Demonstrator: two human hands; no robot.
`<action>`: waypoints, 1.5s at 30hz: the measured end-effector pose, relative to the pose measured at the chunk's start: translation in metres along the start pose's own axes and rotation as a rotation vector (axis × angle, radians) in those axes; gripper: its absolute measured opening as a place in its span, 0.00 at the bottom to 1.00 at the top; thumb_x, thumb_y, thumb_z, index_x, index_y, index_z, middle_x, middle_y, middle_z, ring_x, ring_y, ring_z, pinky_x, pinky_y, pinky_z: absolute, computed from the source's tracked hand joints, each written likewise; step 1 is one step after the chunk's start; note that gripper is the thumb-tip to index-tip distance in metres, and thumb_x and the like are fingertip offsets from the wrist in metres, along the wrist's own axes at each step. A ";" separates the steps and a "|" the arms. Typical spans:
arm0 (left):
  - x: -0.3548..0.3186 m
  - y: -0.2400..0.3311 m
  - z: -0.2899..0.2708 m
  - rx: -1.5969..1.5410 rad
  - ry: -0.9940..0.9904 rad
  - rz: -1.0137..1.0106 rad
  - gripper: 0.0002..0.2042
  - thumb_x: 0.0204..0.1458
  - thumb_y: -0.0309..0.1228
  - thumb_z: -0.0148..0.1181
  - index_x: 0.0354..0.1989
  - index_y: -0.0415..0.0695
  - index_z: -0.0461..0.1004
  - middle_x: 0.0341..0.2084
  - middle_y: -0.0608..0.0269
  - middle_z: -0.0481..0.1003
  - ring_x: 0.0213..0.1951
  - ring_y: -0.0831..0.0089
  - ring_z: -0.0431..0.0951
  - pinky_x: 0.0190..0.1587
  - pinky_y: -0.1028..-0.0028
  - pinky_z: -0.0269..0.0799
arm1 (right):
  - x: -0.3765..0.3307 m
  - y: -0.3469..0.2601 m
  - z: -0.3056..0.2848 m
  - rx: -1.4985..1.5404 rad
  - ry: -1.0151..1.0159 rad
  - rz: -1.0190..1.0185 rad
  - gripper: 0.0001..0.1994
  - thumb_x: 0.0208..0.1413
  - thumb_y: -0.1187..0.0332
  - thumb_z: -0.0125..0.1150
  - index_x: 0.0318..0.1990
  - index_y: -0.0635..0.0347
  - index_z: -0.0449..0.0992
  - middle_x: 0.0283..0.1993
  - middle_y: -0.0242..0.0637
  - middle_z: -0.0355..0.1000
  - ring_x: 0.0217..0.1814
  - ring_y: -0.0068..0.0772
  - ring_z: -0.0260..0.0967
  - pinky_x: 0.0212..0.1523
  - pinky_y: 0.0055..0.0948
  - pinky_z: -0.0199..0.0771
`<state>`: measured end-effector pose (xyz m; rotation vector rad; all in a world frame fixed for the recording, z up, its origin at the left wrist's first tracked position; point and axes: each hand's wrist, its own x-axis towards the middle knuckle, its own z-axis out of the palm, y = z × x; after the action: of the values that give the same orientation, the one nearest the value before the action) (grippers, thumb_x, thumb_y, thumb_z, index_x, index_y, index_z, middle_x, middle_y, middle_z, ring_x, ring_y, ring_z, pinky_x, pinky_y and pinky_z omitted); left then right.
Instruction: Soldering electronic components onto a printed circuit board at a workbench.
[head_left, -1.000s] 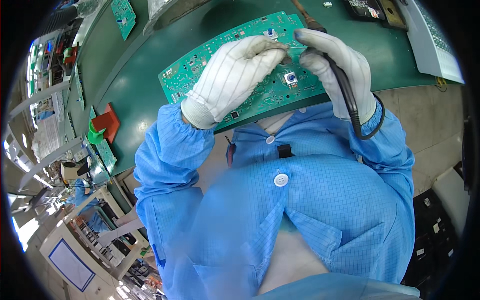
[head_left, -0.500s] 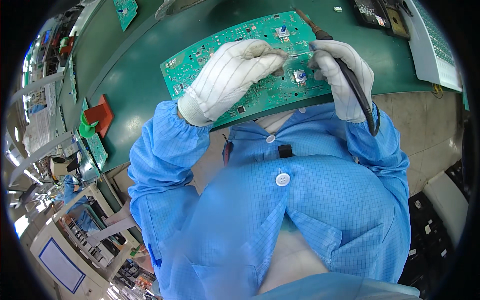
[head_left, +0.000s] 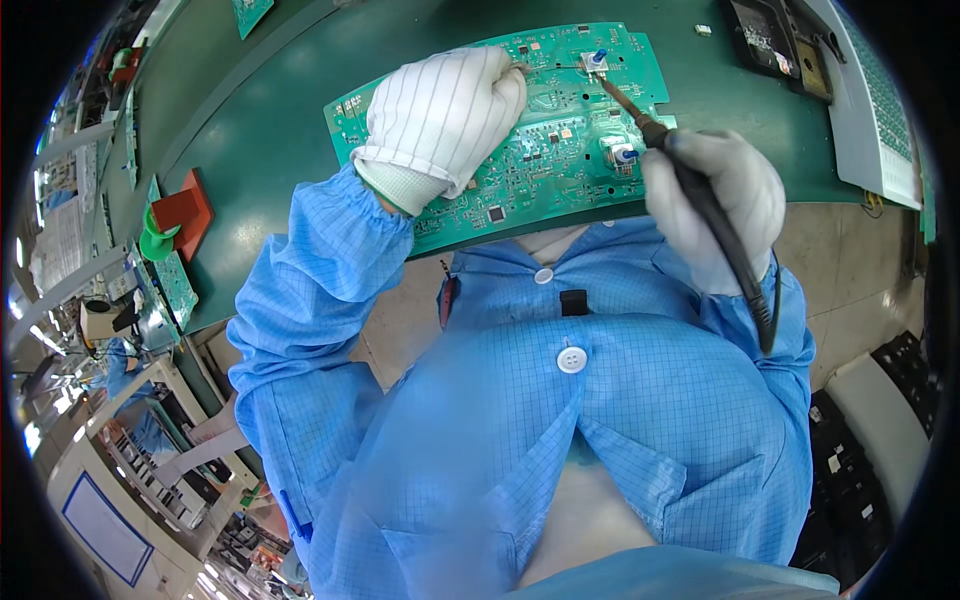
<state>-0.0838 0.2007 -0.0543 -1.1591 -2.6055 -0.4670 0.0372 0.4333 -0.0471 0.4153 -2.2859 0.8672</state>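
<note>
A wide green circuit board (head_left: pixel 550 195) lies on the green table in front of me, slightly curved along its edges. Two components with blue shafts, an upper one (head_left: pixel 596 62) and a lower one (head_left: pixel 622 155), stand on its right part. My left hand (head_left: pixel 440 115), in a striped white glove, rests over the board's left half, pinching a thin solder wire (head_left: pixel 553 68) that points at the upper component. In my gloved right hand (head_left: pixel 730 195) is a soldering iron (head_left: pixel 653 130), its tip at the lower edge of that component. The left fingertips are partly hidden.
A red holder (head_left: pixel 190 215) with a green reel (head_left: pixel 157 240) stands on the left. At the far right are a black tray (head_left: pixel 758 38) and a pale perforated box (head_left: pixel 858 125). A small white part (head_left: pixel 703 31) lies near the tray. Another board (head_left: pixel 250 14) is at the back.
My hands have moved apart. The left has shifted left and up with the wire; the right has drawn right and down, tilting the iron so its tip meets the upper component.
</note>
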 end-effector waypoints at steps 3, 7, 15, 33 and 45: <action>0.001 0.008 -0.002 0.025 -0.021 -0.068 0.10 0.55 0.35 0.57 0.26 0.43 0.74 0.21 0.53 0.76 0.27 0.54 0.79 0.31 0.60 0.77 | 0.009 -0.004 0.013 -0.036 0.000 -0.193 0.15 0.40 0.80 0.73 0.38 0.62 0.77 0.30 0.39 0.78 0.24 0.37 0.75 0.27 0.32 0.75; 0.001 0.006 0.001 0.017 0.027 -0.024 0.11 0.55 0.36 0.57 0.26 0.43 0.74 0.21 0.53 0.76 0.27 0.55 0.79 0.30 0.60 0.76 | 0.005 0.000 0.020 -0.160 -0.048 -0.226 0.14 0.41 0.79 0.73 0.37 0.60 0.79 0.32 0.35 0.79 0.28 0.36 0.76 0.30 0.31 0.77; 0.002 0.013 -0.005 0.007 -0.080 -0.070 0.14 0.58 0.39 0.53 0.27 0.43 0.76 0.21 0.52 0.76 0.27 0.54 0.80 0.32 0.60 0.77 | 0.002 0.007 0.029 -0.186 0.017 -0.295 0.14 0.42 0.72 0.72 0.40 0.56 0.80 0.26 0.33 0.70 0.25 0.34 0.71 0.27 0.30 0.72; 0.006 0.012 -0.008 -0.003 -0.150 -0.048 0.15 0.58 0.40 0.50 0.32 0.44 0.79 0.24 0.52 0.78 0.29 0.52 0.80 0.35 0.57 0.78 | 0.001 0.005 0.029 -0.201 -0.051 -0.247 0.15 0.45 0.70 0.73 0.42 0.55 0.79 0.26 0.33 0.69 0.25 0.34 0.71 0.26 0.31 0.71; 0.012 0.012 -0.003 -0.007 -0.168 -0.040 0.16 0.58 0.40 0.47 0.30 0.44 0.79 0.24 0.50 0.79 0.28 0.51 0.81 0.34 0.55 0.78 | 0.005 0.000 0.030 -0.166 -0.025 -0.225 0.14 0.44 0.72 0.73 0.40 0.58 0.78 0.26 0.34 0.72 0.23 0.34 0.72 0.24 0.30 0.72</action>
<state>-0.0822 0.2151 -0.0455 -1.1978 -2.7763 -0.4030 0.0199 0.4128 -0.0604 0.5973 -2.2598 0.5592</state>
